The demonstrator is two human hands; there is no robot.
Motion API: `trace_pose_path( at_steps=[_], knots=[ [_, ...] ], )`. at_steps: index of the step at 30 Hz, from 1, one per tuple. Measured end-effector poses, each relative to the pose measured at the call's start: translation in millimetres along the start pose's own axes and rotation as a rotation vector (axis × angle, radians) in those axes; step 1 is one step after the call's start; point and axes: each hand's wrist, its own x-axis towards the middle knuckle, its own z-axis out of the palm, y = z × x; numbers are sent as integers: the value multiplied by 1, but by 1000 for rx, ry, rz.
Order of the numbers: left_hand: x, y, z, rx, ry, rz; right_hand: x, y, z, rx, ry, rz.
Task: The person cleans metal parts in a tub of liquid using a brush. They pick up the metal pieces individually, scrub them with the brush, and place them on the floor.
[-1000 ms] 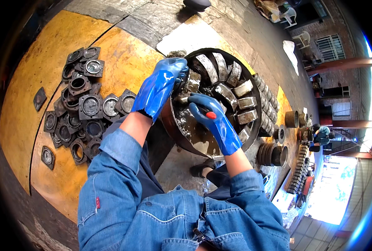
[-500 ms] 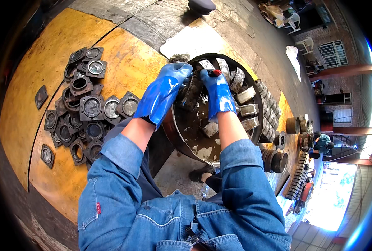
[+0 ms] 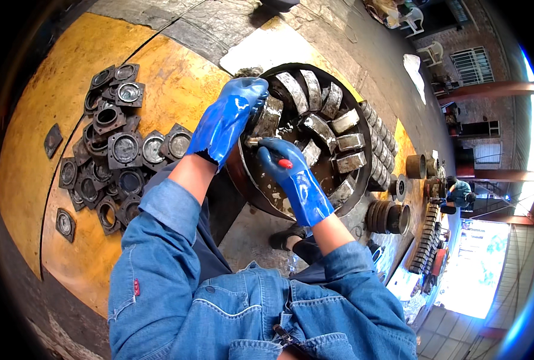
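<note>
Long blue rubber gloves cover both hands. My left hand (image 3: 244, 95) is closed around the upper end of a dark, wet metal block (image 3: 268, 117), held tilted at the left side of a round drum-like tub (image 3: 235, 180). My right hand (image 3: 280, 159) is closed on a red-handled tool (image 3: 285, 163). Its other end pokes out past the fingers, just below the block; the tool's kind is unclear. Inside the tub, several curved metal blocks (image 3: 293, 92) stand around the wall, and another one (image 3: 318, 131) lies near the middle, above murky liquid.
Left of the tub, square flanged metal parts (image 3: 126, 150) lie piled on yellow-stained sheets. Rows of blocks (image 3: 382, 138) and metal rings (image 3: 390, 217) line its right side. A foot (image 3: 286, 236) shows below the tub. Far right, a person (image 3: 461, 193) bends beside a row of parts (image 3: 426, 246).
My right hand has moved down and left with the red-handled tool, uncovering the blocks in the tub. My left hand keeps its grip on the block and has shifted slightly.
</note>
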Motion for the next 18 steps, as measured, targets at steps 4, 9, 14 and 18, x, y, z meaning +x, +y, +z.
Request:
trace_pose_path(
  at_steps=[4, 9, 14, 18],
  knots=[
    [-1, 1, 1, -1, 0, 6, -16, 20, 20, -42, -186, 277],
    [4, 4, 7, -10, -13, 21, -2, 43, 53, -480, -544, 626],
    [16, 0, 1, 2, 18, 32, 11, 14, 8, -181, -495, 564],
    [19, 2, 4, -19, 0, 34, 10, -18, -47, 432, -8, 530]
  ],
)
